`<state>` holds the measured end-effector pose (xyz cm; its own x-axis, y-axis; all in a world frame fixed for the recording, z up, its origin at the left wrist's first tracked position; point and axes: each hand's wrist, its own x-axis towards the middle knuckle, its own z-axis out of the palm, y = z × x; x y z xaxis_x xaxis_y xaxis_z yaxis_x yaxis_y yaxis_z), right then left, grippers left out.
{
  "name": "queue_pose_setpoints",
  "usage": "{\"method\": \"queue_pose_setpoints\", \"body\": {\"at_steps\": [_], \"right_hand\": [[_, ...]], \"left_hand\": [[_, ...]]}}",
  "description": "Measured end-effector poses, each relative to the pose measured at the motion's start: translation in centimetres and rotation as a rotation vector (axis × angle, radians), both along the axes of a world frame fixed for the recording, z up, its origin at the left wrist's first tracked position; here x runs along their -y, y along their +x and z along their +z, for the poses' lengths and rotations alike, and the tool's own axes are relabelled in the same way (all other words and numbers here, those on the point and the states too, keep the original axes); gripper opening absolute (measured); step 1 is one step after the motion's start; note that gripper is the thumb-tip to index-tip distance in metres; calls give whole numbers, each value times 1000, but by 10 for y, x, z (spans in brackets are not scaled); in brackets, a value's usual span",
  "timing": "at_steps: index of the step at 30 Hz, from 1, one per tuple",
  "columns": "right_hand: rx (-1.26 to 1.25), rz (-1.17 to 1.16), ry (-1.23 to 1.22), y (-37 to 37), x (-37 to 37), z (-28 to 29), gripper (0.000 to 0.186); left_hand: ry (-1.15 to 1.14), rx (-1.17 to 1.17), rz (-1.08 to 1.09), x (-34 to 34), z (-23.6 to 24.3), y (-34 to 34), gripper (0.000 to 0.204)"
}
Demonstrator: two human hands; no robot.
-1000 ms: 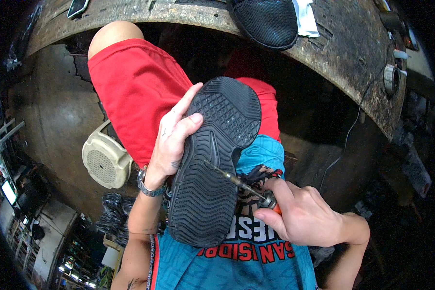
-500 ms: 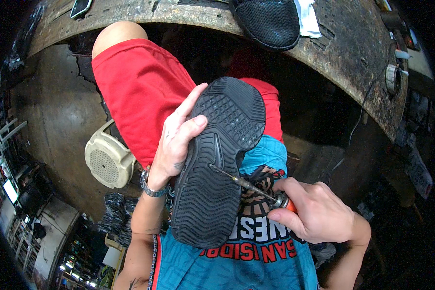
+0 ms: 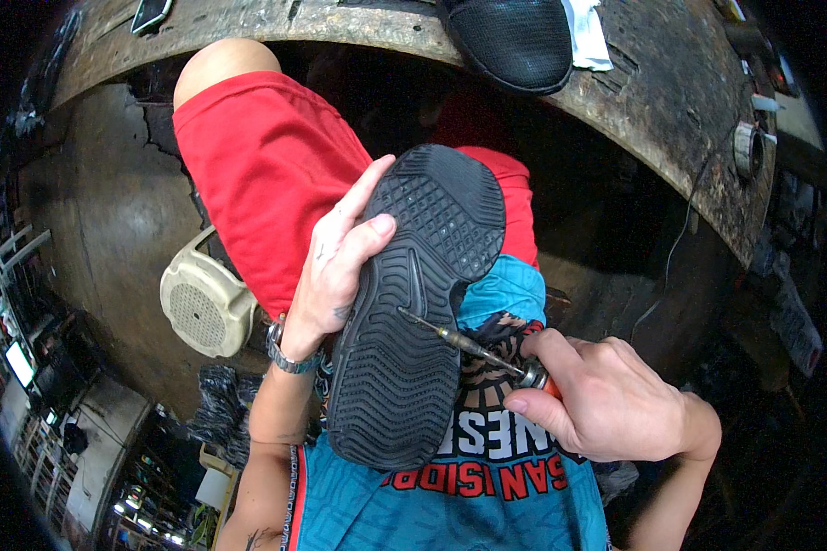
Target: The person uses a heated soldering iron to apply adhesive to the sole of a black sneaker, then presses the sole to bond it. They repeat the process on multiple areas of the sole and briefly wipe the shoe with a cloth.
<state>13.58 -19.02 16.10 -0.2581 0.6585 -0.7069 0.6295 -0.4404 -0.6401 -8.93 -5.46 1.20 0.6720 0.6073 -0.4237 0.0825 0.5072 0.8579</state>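
Observation:
My left hand (image 3: 340,257) grips a black rubber shoe sole (image 3: 400,386) by its left edge, with the thumb lying over the tread. The patterned tread faces up, with wavy ridges on the near part and a grid on the far part. In my right hand (image 3: 606,395) is a soldering iron (image 3: 473,347) with an orange handle and a thin metal shaft. Its narrow tip lies at the tread's middle, just below the smooth arched strip; whether it touches cannot be told. My fingers hide most of the handle.
A worn wooden bench (image 3: 377,35) curves across the far side, bearing a black mesh shoe (image 3: 510,46), a white cloth (image 3: 586,37), a phone (image 3: 152,14) and a tape roll (image 3: 747,150). A thin cord (image 3: 675,243) hangs at right. A beige plastic stool (image 3: 202,308) stands at left.
The iron's tip has shifted very slightly away from me on the tread, and my right wrist has moved a little to the right. My left hand and the sole stay nearly still.

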Motion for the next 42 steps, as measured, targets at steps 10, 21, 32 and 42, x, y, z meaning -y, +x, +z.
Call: {"method": "queue_pose_setpoints", "body": {"at_steps": [10, 21, 32, 42], "right_hand": [[15, 43, 83, 4, 7, -9, 53], [-52, -49, 154, 3, 22, -22, 51], [-70, -88, 106, 4, 19, -19, 50], [-53, -135, 124, 9, 17, -19, 52]], "left_hand": [[-40, 26, 10, 1, -2, -1, 71], [9, 5, -14, 1, -3, -1, 71], [-1, 8, -10, 2, -1, -1, 72], [-44, 43, -15, 0, 1, -1, 73]]}}
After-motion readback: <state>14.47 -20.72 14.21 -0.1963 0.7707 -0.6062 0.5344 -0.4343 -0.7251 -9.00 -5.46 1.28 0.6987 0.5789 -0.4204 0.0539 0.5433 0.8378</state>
